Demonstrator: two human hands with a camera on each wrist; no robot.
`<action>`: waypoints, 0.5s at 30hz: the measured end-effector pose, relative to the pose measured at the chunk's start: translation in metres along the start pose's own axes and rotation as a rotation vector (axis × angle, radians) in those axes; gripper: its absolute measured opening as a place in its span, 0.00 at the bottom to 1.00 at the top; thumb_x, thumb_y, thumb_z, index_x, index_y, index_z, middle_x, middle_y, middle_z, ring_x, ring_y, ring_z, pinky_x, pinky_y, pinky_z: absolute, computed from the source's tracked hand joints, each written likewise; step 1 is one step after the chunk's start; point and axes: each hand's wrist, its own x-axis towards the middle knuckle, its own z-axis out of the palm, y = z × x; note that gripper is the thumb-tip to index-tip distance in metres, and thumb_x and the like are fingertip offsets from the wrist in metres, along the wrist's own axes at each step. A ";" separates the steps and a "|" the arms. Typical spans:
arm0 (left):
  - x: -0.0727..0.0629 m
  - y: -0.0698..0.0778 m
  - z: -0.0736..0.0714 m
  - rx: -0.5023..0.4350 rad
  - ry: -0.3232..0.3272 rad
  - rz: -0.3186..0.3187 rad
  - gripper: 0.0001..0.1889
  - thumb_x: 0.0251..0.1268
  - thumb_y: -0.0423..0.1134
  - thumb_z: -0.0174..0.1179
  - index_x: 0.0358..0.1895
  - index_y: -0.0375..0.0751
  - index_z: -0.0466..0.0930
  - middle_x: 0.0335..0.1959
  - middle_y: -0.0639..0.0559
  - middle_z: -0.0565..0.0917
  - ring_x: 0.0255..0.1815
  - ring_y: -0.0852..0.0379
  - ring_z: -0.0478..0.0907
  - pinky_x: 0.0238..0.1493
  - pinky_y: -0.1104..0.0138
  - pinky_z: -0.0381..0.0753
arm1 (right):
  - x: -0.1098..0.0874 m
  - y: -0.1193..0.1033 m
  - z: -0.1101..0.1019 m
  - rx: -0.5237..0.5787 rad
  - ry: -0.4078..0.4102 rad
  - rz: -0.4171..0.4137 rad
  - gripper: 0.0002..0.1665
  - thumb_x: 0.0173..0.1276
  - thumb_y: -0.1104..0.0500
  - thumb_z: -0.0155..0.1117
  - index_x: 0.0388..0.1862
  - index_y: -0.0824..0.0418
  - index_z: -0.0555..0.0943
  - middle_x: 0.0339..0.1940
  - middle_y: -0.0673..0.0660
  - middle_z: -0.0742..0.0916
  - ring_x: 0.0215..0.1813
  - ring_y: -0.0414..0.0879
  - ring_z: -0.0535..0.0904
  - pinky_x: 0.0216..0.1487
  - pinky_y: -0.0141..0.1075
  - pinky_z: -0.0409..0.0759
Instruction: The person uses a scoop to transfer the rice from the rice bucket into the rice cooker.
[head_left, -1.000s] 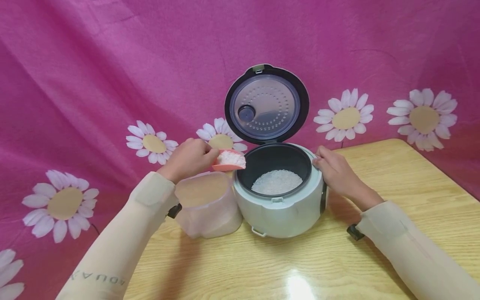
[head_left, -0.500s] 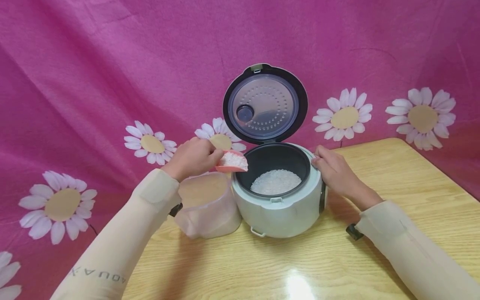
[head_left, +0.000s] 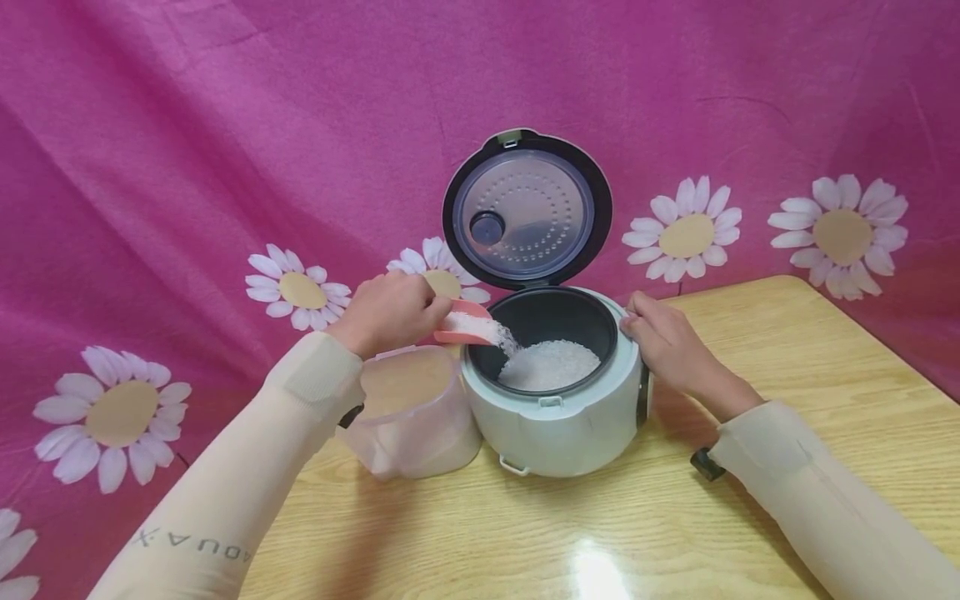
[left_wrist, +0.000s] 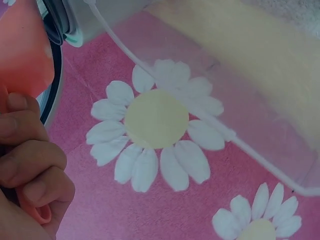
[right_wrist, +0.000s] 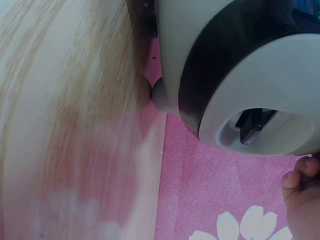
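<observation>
My left hand (head_left: 392,312) grips a coral-pink scoop (head_left: 459,337) by its handle, fingers curled round it. White rice spills from the tilted scoop over the left rim into the black pot of a pale rice cooker (head_left: 551,442). Inside the pot lies a mound of rice (head_left: 555,367). The cooker's lid (head_left: 528,212) stands raised at the back. With my right hand (head_left: 667,337) I hold the cooker's upper right edge. In the left wrist view, curled fingers (left_wrist: 42,160) wrap the handle below the scoop's bowl.
A translucent plastic container (head_left: 427,433) with pale contents stands just left of the cooker. Both are on a light wooden table (head_left: 465,533). Close behind hangs a magenta cloth (head_left: 337,125) with white daisies.
My left hand has moved slightly right and tipped the scoop, so rice now pours into the pot. My right hand has stayed on the cooker's edge.
</observation>
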 end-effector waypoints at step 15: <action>0.003 0.012 -0.010 0.214 0.062 0.072 0.23 0.72 0.48 0.50 0.16 0.46 0.75 0.14 0.52 0.70 0.21 0.52 0.72 0.24 0.62 0.71 | 0.000 0.001 0.000 0.004 -0.005 0.006 0.11 0.80 0.56 0.43 0.38 0.60 0.70 0.30 0.57 0.74 0.37 0.50 0.72 0.34 0.35 0.73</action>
